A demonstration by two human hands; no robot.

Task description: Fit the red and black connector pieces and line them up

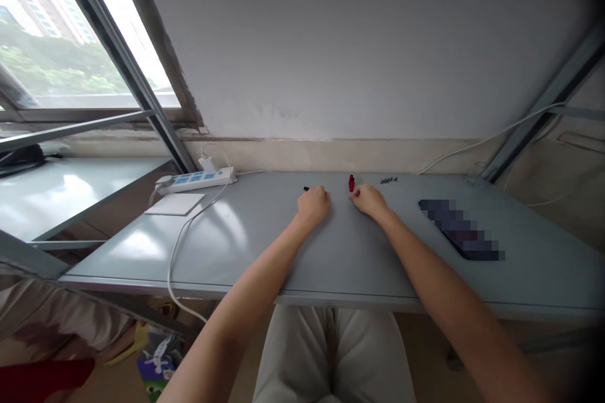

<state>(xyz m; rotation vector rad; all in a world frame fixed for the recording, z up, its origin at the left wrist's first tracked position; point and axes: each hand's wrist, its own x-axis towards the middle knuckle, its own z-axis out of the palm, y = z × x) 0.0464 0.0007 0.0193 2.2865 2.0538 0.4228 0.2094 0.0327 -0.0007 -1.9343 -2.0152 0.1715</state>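
Note:
My left hand (pixel 314 205) is closed in a fist on the desk, wrapped round a small black-and-red object (pixel 307 189). Only its black end and a bit of red show past my fingers, so its kind is hidden. My right hand (pixel 371 200) lies to the right, thumb and fingers pinched together. Right at those fingertips is a small red-and-black piece (pixel 351 183); whether they grip it or something smaller, I cannot tell. Several tiny dark grey parts (pixel 389 181), perhaps screws, lie in a row beyond my right hand.
On the grey desk (pixel 265 233), a dark flat pixelated object (pixel 460 230) lies at right. A white power strip (pixel 198 180), a white flat square (pixel 174 204) and a white cable (pixel 177 245) are at left. Metal posts flank the desk. Another person's leg (pixel 61 321) shows lower left.

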